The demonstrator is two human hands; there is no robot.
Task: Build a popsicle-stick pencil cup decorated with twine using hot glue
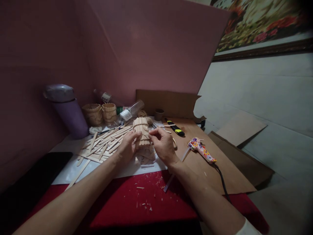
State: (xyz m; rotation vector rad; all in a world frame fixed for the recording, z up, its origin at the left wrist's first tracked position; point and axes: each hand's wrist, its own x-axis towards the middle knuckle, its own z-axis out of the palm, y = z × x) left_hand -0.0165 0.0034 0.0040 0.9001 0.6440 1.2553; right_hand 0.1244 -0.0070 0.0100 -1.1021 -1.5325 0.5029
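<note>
Two hands meet at a stick-covered cylinder (141,130), which sits between them: the left hand (129,142) grips its left side, thumb laid on the near face and the other fingers mostly hidden, while the right hand (163,142) has thumb and forefinger pressed together at its right edge; whether they pinch a strand is too small to tell. A twine band (140,124) circles the cylinder above the fingertips. Just left lies a heap of flat wooden sticks (107,143) on white paper (61,168). Right of the right hand, a flower-patterned glue gun (201,149) and a black-and-yellow cutter (174,126) rest on cardboard (220,178). Farther back on the worktop (117,202), a clear bottle (132,111) leans near two stick cups, and a purple tumbler (70,114) stands tilted at far left.
</note>
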